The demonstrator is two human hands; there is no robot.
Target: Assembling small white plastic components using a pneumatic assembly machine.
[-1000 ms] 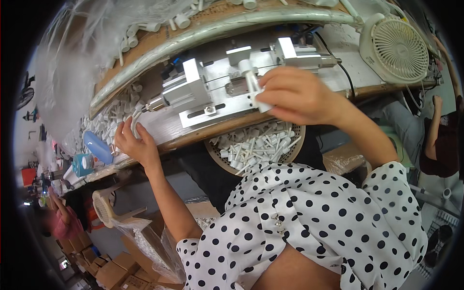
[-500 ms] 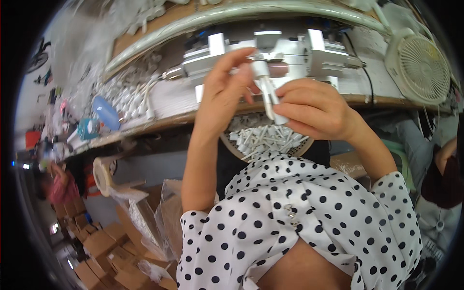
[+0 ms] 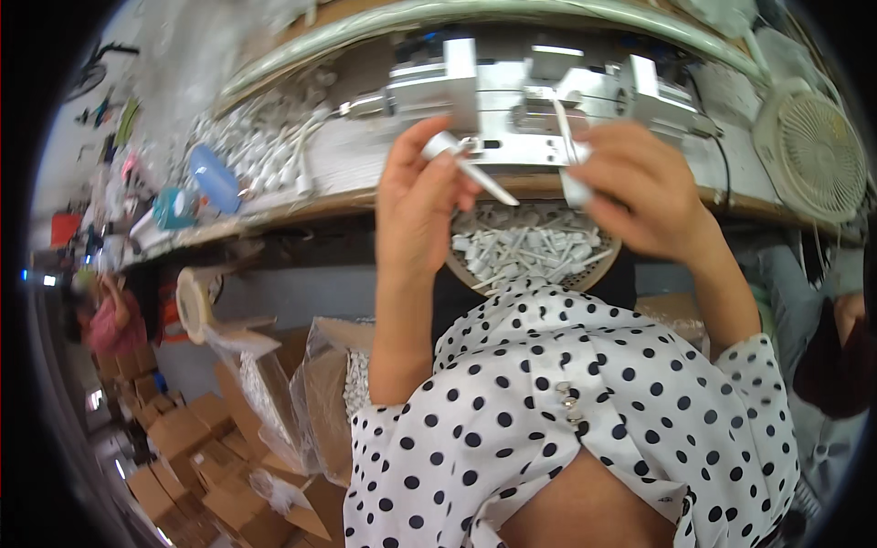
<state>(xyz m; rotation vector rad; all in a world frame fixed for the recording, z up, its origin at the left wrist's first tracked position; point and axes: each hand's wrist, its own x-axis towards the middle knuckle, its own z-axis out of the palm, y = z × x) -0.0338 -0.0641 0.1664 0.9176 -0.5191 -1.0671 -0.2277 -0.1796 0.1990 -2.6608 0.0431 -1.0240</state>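
At the workbench [image 3: 352,183], I hold a white capped piece [image 3: 480,177] in my left hand [image 3: 416,196], the wide cap pinched between thumb and fingers and the thin stem slanting down to the right, its tip free. My right hand [image 3: 639,183], blurred, closes its fingers on white stemmed parts [image 3: 575,190], one slender stem pointing up; I cannot tell how many it grips. My two hands are apart, both in front of a silver metal fixture [image 3: 521,152] with upright blocks; whether the right touches it, I cannot tell. Below them, a round basket [image 3: 613,261] over my lap holds a jumble of similar white pieces [image 3: 525,256]. To the left on the bench, a heap of loose white parts [image 3: 260,146] spreads near a blue oblong object [image 3: 215,179] and a teal container [image 3: 174,209]. A pale fan [image 3: 813,151] stands at the right end. Cardboard boxes [image 3: 187,431] crowd the floor at lower left, with a person in pink [image 3: 114,321] beyond. I wear a white shirt [image 3: 585,402] with black dots.
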